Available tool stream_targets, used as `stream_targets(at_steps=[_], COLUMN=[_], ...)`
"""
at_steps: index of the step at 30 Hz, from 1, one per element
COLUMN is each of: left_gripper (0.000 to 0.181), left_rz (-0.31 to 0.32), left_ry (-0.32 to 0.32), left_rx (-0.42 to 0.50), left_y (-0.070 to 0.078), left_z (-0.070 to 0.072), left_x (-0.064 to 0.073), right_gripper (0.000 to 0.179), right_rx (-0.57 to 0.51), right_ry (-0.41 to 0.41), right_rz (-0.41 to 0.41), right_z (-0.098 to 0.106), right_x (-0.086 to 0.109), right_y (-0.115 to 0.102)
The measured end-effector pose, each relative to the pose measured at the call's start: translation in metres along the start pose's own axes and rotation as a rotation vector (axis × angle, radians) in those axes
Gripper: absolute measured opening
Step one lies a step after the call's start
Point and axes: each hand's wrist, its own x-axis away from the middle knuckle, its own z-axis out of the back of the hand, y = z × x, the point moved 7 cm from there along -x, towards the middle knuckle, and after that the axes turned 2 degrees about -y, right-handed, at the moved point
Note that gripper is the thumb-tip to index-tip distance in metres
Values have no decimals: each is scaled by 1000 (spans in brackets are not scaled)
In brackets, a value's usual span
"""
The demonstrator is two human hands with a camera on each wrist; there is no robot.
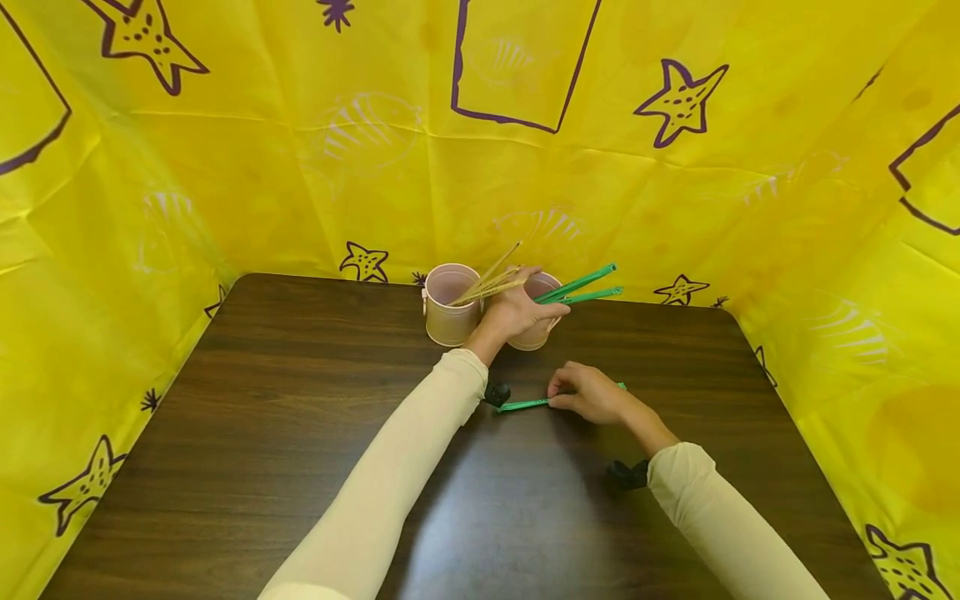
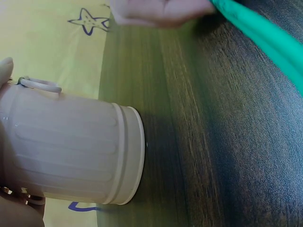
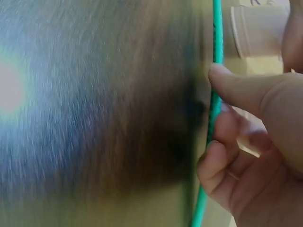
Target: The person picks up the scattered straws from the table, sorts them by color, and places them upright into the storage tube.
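My left hand (image 1: 517, 310) grips the rim of the right-hand pale pink bucket (image 1: 531, 337); in the left wrist view the bucket (image 2: 71, 146) shows its ribbed side and small handle. Two green sticks (image 1: 592, 282) lean out of it to the right. Nearer the front, my right hand (image 1: 592, 393) pinches a thin green stick (image 1: 522, 406) between thumb and fingers. In the right wrist view this stick (image 3: 217, 38) carries small dark marks.
Just left of the gripped bucket stands a second pale pink bucket (image 1: 450, 325), with several thin yellow sticks (image 1: 487, 287) leaning out of it. Both stand at the far edge of the dark wooden table (image 1: 262, 400). A yellow patterned sheet (image 1: 262, 192) hangs behind and at both sides.
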Motion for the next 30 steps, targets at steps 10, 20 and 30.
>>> stream_targets(at_steps=[10,20,30], left_gripper=[92,92,90], left_rz=[-10,-14,-28], left_ry=[4,7,27], left_rx=[17,9,1], left_y=[1,2,3], left_z=[-1,-1,1], left_x=[1,1,-1], right_gripper=[6,22,34], right_rx=[-39,-132,-333], right_ry=[-80,-20,257], right_rz=[-41,-34,-181], right_z=[8,52,105], right_x=[16,34,52], right_y=[11,4,3])
